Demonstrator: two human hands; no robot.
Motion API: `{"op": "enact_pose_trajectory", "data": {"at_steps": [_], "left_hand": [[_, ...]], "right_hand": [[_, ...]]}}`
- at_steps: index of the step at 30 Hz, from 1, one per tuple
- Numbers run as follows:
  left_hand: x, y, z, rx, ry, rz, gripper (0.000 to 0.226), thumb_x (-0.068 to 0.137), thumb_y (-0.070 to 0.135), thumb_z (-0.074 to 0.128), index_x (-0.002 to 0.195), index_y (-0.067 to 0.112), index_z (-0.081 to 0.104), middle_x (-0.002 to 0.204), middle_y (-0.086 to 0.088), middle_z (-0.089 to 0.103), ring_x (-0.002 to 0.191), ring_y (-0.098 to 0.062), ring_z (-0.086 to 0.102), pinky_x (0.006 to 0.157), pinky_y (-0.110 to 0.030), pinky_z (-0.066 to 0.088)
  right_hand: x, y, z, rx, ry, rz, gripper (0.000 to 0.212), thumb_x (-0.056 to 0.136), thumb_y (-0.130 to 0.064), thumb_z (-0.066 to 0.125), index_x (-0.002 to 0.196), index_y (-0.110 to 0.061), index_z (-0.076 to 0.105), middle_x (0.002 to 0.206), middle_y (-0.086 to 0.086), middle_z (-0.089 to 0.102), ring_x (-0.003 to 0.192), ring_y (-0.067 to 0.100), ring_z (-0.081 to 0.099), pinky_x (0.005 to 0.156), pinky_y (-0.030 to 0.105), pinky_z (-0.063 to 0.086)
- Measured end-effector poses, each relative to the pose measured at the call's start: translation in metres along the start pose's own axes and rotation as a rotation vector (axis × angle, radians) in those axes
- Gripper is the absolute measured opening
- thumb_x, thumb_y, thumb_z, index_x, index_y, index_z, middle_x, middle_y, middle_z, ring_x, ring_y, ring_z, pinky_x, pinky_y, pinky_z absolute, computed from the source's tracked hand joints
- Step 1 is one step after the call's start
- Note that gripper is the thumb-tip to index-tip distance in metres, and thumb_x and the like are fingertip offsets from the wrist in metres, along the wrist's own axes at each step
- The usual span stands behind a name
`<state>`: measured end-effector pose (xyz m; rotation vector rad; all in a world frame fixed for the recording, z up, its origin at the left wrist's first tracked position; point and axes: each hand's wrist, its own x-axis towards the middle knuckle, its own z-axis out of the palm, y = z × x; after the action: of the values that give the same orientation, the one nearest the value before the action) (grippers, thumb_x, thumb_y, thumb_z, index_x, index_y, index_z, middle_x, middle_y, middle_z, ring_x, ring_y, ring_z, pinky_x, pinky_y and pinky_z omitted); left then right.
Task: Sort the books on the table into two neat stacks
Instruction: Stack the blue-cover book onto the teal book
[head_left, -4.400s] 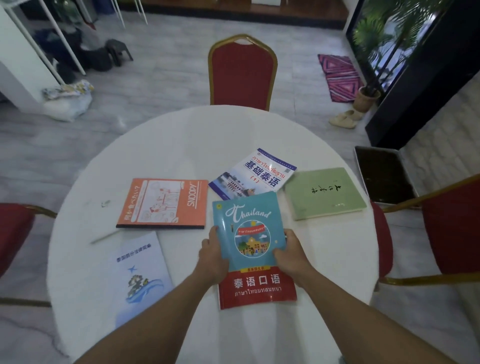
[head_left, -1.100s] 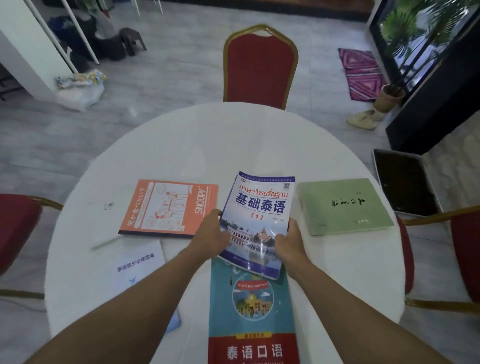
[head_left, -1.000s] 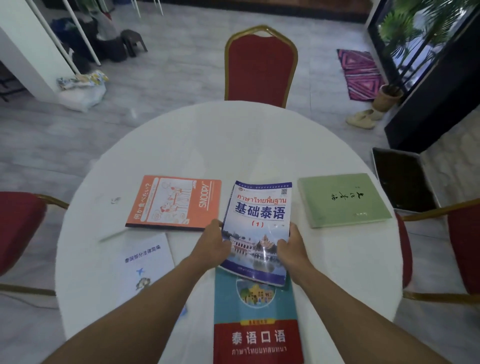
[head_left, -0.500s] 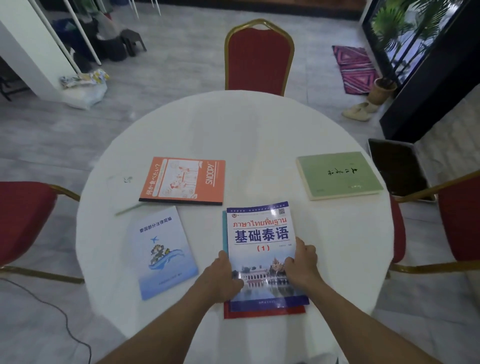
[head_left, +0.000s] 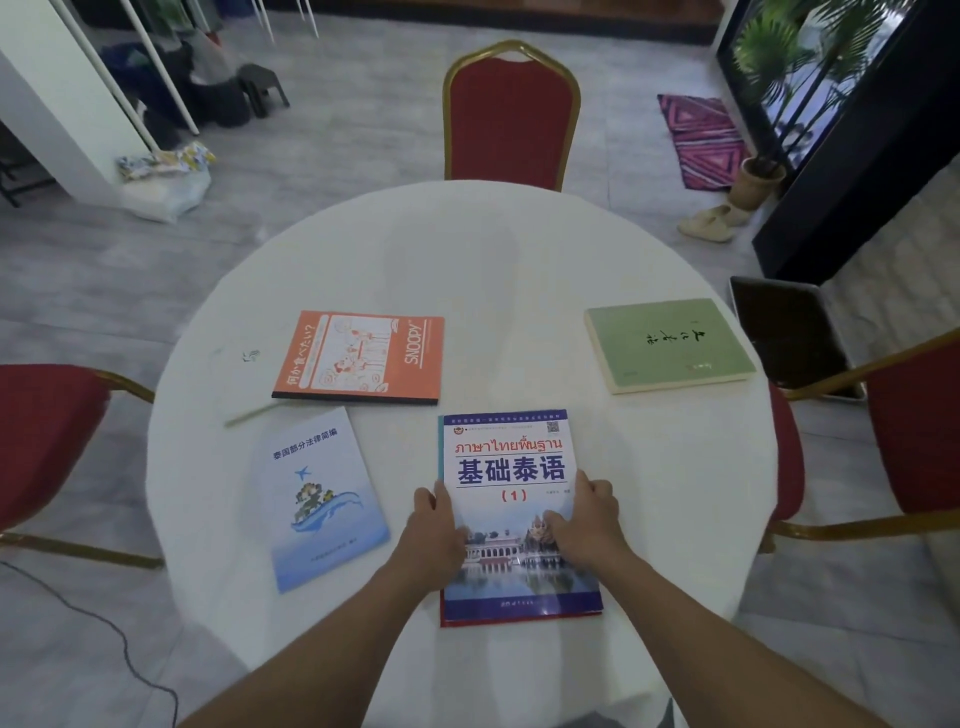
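A blue-and-white language book (head_left: 511, 467) lies flat on top of a teal-and-red book (head_left: 519, 619), of which only thin edges show. My left hand (head_left: 434, 530) holds the top book's left edge and my right hand (head_left: 587, 519) holds its right edge, thumb on the cover. An orange Snoopy book (head_left: 358, 356) lies at the back left, a light blue booklet (head_left: 317, 499) at the near left, and a green book (head_left: 667, 343) at the far right. All sit on the round white table (head_left: 493, 260).
A thin stick (head_left: 254, 414) lies beside the orange book. Red chairs stand behind the table (head_left: 511, 119), at its left (head_left: 47, 436) and at its right (head_left: 914, 441). A dark tray (head_left: 789, 332) lies on the floor at the right.
Both hands brought the blue-and-white book toward me and laid it on the teal-and-red book, which it now almost fully covers. The other books have not moved.
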<state>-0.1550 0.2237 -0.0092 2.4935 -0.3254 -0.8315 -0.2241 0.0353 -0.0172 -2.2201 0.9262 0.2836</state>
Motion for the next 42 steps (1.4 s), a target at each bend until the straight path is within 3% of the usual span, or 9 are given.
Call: {"op": "enact_pose_trajectory", "data": {"at_steps": [14, 18, 23, 26, 33, 39, 42], "left_hand": [[0.002, -0.004, -0.005, -0.007, -0.036, 0.004, 0.058, 0.098, 0.023, 0.053, 0.144, 0.010, 0.020, 0.138, -0.007, 0.031, 0.105, -0.011, 0.043, 0.077, -0.018, 0.049], [0.007, -0.002, -0.022, -0.036, 0.008, -0.008, 0.041, 0.099, 0.025, 0.049, 0.134, 0.010, 0.032, 0.135, -0.010, 0.037, 0.108, -0.015, 0.049, 0.088, -0.027, 0.050], [0.030, 0.000, -0.055, -0.045, 0.090, -0.078, 0.056, 0.100, 0.028, 0.045, 0.145, 0.002, 0.025, 0.146, -0.015, 0.032, 0.131, -0.029, 0.044, 0.106, -0.037, 0.039], [0.050, -0.001, -0.071, -0.075, 0.121, -0.146, 0.060, 0.100, 0.031, 0.045, 0.147, 0.001, 0.022, 0.149, -0.016, 0.030, 0.134, -0.031, 0.042, 0.107, -0.037, 0.037], [0.091, -0.005, -0.097, -0.282, 0.196, -0.323, 0.064, 0.099, 0.031, 0.048, 0.146, -0.005, 0.023, 0.150, -0.022, 0.030, 0.138, -0.034, 0.035, 0.111, -0.038, 0.032], [0.130, -0.019, -0.114, -0.493, 0.309, -0.451, 0.058, 0.096, 0.030, 0.053, 0.135, -0.010, 0.037, 0.138, -0.025, 0.047, 0.126, -0.036, 0.049, 0.104, -0.040, 0.042], [0.140, -0.014, -0.121, -0.606, 0.358, -0.501, 0.050, 0.095, 0.023, 0.053, 0.133, -0.005, 0.035, 0.132, -0.022, 0.053, 0.121, -0.035, 0.054, 0.099, -0.040, 0.045]], "right_hand": [[0.004, -0.006, -0.004, -0.087, -0.053, 0.014, 0.053, 0.089, -0.032, 0.069, 0.129, -0.018, 0.037, 0.137, 0.007, 0.035, 0.123, 0.022, 0.041, 0.101, 0.036, 0.047], [0.010, -0.015, -0.007, -0.096, 0.021, -0.017, 0.058, 0.087, -0.039, 0.069, 0.131, -0.020, 0.036, 0.135, 0.005, 0.040, 0.122, 0.022, 0.044, 0.103, 0.039, 0.045], [0.047, -0.042, -0.017, -0.171, 0.026, -0.091, 0.070, 0.089, -0.048, 0.064, 0.144, -0.017, 0.033, 0.141, 0.009, 0.038, 0.129, 0.026, 0.041, 0.110, 0.044, 0.037], [0.072, -0.063, -0.023, -0.218, 0.036, -0.128, 0.077, 0.092, -0.051, 0.059, 0.151, -0.015, 0.026, 0.151, 0.009, 0.031, 0.139, 0.027, 0.035, 0.114, 0.045, 0.029], [0.126, -0.117, -0.017, -0.260, -0.047, -0.238, 0.077, 0.095, -0.051, 0.055, 0.156, -0.017, 0.022, 0.160, 0.007, 0.026, 0.147, 0.026, 0.027, 0.119, 0.044, 0.020], [0.170, -0.178, 0.007, -0.292, -0.175, -0.339, 0.076, 0.096, -0.049, 0.055, 0.157, -0.017, 0.022, 0.160, 0.008, 0.029, 0.147, 0.027, 0.029, 0.119, 0.044, 0.023], [0.185, -0.208, 0.014, -0.294, -0.199, -0.393, 0.072, 0.095, -0.043, 0.058, 0.155, -0.016, 0.027, 0.156, 0.009, 0.035, 0.143, 0.029, 0.036, 0.116, 0.043, 0.027]]}}
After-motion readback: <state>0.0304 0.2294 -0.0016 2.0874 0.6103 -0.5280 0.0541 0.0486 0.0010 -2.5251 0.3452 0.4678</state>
